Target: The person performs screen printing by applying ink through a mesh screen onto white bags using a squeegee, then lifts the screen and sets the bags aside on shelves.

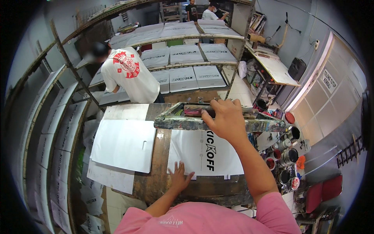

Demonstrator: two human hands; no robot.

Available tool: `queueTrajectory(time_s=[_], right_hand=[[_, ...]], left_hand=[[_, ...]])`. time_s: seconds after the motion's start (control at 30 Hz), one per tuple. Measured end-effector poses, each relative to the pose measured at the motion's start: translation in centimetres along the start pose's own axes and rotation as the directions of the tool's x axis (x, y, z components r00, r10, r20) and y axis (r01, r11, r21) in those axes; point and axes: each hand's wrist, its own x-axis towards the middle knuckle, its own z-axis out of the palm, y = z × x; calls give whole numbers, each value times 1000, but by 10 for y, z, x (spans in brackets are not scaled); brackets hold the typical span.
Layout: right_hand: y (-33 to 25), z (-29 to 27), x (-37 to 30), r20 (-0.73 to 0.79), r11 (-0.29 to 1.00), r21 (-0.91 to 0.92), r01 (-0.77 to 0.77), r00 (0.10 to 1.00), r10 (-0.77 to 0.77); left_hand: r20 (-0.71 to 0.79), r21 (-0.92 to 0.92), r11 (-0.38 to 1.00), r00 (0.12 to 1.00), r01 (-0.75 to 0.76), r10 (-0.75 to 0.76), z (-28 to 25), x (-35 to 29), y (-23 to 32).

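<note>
A white flat bag [185, 150] with a bold black printed design lies on the worn wooden table in front of me. My left hand [180, 178] rests on its lower left corner, fingers spread. Over the bag's far end, a paint-stained screen-printing frame [175, 124] is raised off the table. My right hand [229, 119] reaches across the frame's near rail, its fingers closed round a dark-handled squeegee [194, 110] with reddish stains. The hand hides part of the squeegee; I cannot tell whether it also grips the frame. Left of the printed bag lies a stack of blank white bags [122, 144].
Metal racks with printed white bags [185, 54] stand beyond the table and on the left [64, 144]. A person in a white shirt [130, 74] bends at the far rack; others are farther back. Ink cans [289, 156] crowd the right side, near a red chair [324, 193].
</note>
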Motion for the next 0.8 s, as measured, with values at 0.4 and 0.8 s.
queueTrajectory(time_s=[0.4, 0.8], right_hand=[[8, 6, -3, -33, 998, -61, 34, 999, -36], [10, 0, 16, 58, 1000, 5, -23, 998, 22]], left_hand=[[-461, -361, 931, 877, -48, -134, -59, 39, 18], [-538, -335, 916, 754, 219, -378, -139, -17, -226]])
